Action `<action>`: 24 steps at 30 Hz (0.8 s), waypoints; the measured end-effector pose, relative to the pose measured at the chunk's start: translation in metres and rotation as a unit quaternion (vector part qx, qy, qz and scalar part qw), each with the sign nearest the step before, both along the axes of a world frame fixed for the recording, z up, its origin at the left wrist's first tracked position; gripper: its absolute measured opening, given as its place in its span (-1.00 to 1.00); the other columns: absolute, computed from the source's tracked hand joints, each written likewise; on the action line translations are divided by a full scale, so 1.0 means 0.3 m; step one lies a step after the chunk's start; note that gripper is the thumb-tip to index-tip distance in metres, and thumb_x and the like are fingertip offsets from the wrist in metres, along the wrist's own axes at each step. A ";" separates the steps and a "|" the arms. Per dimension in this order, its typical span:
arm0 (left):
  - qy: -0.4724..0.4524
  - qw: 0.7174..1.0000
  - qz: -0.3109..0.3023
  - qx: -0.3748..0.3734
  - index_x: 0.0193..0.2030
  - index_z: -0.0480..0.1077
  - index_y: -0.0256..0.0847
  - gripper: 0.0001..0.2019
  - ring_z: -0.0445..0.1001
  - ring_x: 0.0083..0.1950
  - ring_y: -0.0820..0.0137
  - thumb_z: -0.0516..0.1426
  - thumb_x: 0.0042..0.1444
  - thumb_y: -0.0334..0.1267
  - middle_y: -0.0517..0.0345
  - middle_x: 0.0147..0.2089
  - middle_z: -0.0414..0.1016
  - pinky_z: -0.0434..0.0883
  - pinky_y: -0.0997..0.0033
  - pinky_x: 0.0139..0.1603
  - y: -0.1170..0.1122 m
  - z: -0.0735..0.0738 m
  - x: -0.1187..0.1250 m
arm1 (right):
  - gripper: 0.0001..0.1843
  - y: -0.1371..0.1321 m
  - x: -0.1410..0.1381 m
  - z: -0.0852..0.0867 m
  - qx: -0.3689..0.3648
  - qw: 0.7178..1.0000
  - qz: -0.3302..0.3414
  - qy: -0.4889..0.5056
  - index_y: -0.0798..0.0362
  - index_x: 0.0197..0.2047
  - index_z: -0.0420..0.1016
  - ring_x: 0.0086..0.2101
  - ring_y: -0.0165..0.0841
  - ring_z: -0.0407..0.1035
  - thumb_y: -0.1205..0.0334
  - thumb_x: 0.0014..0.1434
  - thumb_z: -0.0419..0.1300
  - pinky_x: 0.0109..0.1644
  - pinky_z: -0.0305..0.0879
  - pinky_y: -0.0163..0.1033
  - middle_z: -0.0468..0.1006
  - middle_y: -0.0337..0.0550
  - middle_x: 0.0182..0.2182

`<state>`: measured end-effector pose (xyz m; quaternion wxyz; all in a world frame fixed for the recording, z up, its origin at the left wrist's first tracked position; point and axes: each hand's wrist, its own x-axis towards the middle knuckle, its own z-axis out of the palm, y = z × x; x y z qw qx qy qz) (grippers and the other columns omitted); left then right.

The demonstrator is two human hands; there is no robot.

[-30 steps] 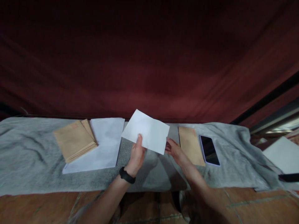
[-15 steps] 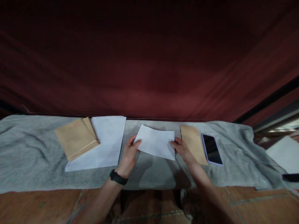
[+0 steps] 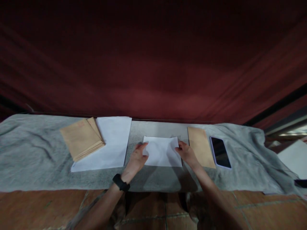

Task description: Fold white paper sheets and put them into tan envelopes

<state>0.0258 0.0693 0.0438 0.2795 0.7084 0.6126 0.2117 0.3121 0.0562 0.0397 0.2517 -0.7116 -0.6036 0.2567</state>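
A folded white sheet (image 3: 162, 152) lies on the grey cloth (image 3: 35, 159) in front of me. My left hand (image 3: 137, 159), with a black band on its wrist, grips the sheet's left edge between fingers and thumb. My right hand (image 3: 187, 154) pinches the sheet's right edge. Both hands rest low on the cloth.
A stack of brown envelopes (image 3: 82, 138) lies at the left, partly on a pile of white paper (image 3: 108, 147). One brown envelope (image 3: 200, 147) and a dark phone (image 3: 220, 152) lie to the right. A red curtain hangs behind. White paper (image 3: 293, 158) shows at far right.
The white sheet was held up and tilted in my left hand; both hands have brought it down flat onto the cloth, each now at one end.
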 end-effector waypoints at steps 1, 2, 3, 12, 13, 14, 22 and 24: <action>0.010 1.000 -0.005 0.005 0.27 0.45 -0.24 -0.35 0.54 0.16 0.19 0.15 -0.04 -0.52 -0.07 0.23 0.48 0.43 0.22 0.30 -0.004 -0.002 0.003 | -0.86 -0.001 0.001 0.005 -0.007 1.000 0.005 -0.021 0.02 -0.23 0.57 -0.32 -0.27 0.51 0.32 0.19 0.18 -0.25 0.27 -0.29 0.64 -0.17 -0.36; 0.020 1.000 -0.010 0.011 0.28 0.43 -0.24 -0.35 0.54 0.17 0.20 0.15 -0.03 -0.52 -0.07 0.24 0.46 0.42 0.22 0.31 -0.010 -0.002 0.006 | -0.85 -0.002 0.001 0.010 -0.015 0.999 0.012 -0.035 0.02 -0.19 0.57 -0.30 -0.27 0.53 0.32 0.21 0.18 -0.23 0.28 -0.30 0.65 -0.16 -0.32; 0.031 0.999 -0.015 0.017 0.29 0.42 -0.23 -0.35 0.53 0.19 0.21 0.15 -0.02 -0.52 -0.06 0.25 0.45 0.41 0.23 0.32 -0.016 -0.001 0.008 | -0.84 -0.003 0.001 0.017 -0.023 0.999 0.019 -0.044 0.03 -0.14 0.56 -0.27 -0.28 0.54 0.31 0.24 0.17 -0.21 0.29 -0.31 0.66 -0.15 -0.29; 0.236 0.954 -0.003 0.184 0.36 0.32 -0.28 -0.49 0.35 0.36 -0.07 0.12 0.31 -0.19 -0.29 0.39 0.30 0.35 -0.08 0.32 -0.067 0.039 0.065 | -0.66 -0.017 -0.020 0.070 -0.088 0.987 -0.003 -0.133 0.08 0.16 0.42 -0.10 -0.21 0.58 0.24 0.35 0.16 -0.08 0.33 -0.26 0.68 -0.04 -0.13; 0.242 0.947 -0.019 0.209 0.38 0.30 -0.28 -0.49 0.27 0.43 -0.09 0.08 0.35 -0.16 -0.29 0.45 0.24 0.30 -0.11 0.36 -0.066 0.030 0.084 | -0.64 -0.017 -0.022 0.072 -0.090 0.986 -0.005 -0.142 0.08 0.18 0.41 -0.09 -0.20 0.58 0.22 0.35 0.17 -0.08 0.33 -0.26 0.69 -0.04 -0.13; 0.244 0.942 -0.040 0.225 0.40 0.28 -0.29 -0.48 0.19 0.49 -0.08 0.05 0.38 -0.12 -0.27 0.50 0.17 0.25 -0.12 0.41 -0.064 0.016 0.104 | -0.63 -0.017 -0.023 0.074 -0.091 0.984 -0.008 -0.150 0.08 0.19 0.39 -0.08 -0.20 0.58 0.21 0.35 0.18 -0.08 0.33 -0.25 0.69 -0.03 -0.11; 0.260 0.934 -0.093 0.225 0.48 0.18 -0.27 -0.38 0.10 0.55 0.02 -0.06 0.44 0.06 -0.21 0.53 0.12 0.10 -0.13 0.50 -0.055 -0.083 0.195 | -0.59 -0.008 -0.015 0.066 -0.076 0.983 -0.018 -0.165 0.03 0.21 0.40 -0.11 -0.21 0.60 0.20 0.32 0.21 -0.09 0.37 -0.25 0.69 -0.08 -0.13; 0.261 0.934 -0.083 0.228 0.49 0.16 -0.29 -0.37 0.10 0.55 0.03 -0.07 0.44 0.06 -0.23 0.53 0.10 0.09 -0.13 0.50 -0.058 -0.089 0.196 | -0.60 -0.009 -0.015 0.052 -0.043 0.982 -0.032 -0.184 0.07 0.21 0.42 -0.09 -0.18 0.58 0.23 0.32 0.19 -0.04 0.40 -0.20 0.68 -0.01 -0.11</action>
